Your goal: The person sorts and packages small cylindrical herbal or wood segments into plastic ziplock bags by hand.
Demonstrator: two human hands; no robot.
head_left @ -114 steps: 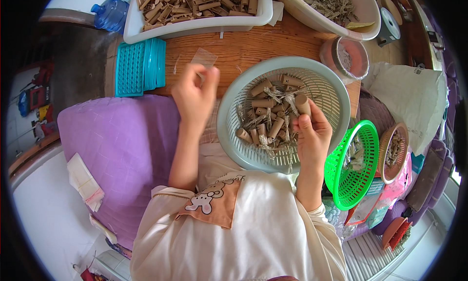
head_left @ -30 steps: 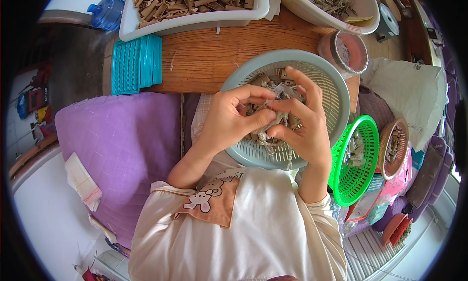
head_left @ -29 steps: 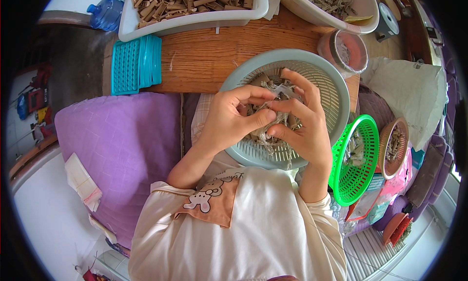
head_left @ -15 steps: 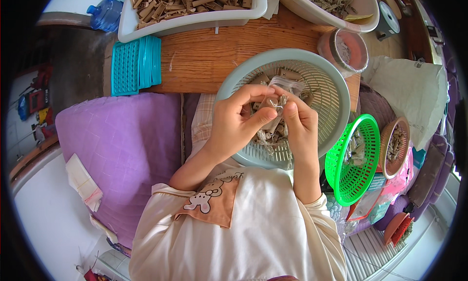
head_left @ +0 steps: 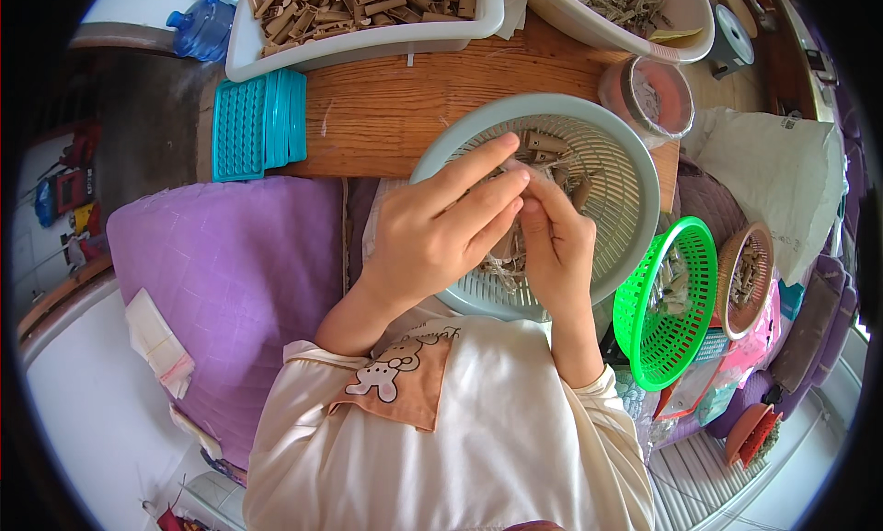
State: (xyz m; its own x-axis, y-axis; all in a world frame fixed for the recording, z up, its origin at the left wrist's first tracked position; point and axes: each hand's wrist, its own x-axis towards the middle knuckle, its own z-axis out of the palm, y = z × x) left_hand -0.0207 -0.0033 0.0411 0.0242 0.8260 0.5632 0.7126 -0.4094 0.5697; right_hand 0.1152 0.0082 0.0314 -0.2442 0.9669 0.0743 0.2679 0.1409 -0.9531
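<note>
Over the grey-green plastic basket (head_left: 635,177), my two hands meet at their fingertips. My left hand (head_left: 418,241) comes in palm down, its fingers stretched out and spread, its thumb hidden underneath. My right hand (head_left: 561,241) has thumb and index finger closed in a pinch beside the left fingertips. Whatever lies in that pinch is too covered to make out. Inside the basket are brown tube-shaped pieces (head_left: 544,143) and pale thin strands (head_left: 501,278), partly hidden below the hands.
A white tub (head_left: 368,45) of brown pieces and a cream basin (head_left: 635,43) of strands stand on the wooden table (head_left: 386,108), with turquoise trays (head_left: 248,126) at left. Right are a pink container (head_left: 676,108), a green basket (head_left: 630,319) and a brown basket (head_left: 763,246). A purple cushion (head_left: 221,255) lies left.
My left hand has turned over, its fingers now extended across the right fingertips. The clear plastic and strands seen between both hands before are now covered.
</note>
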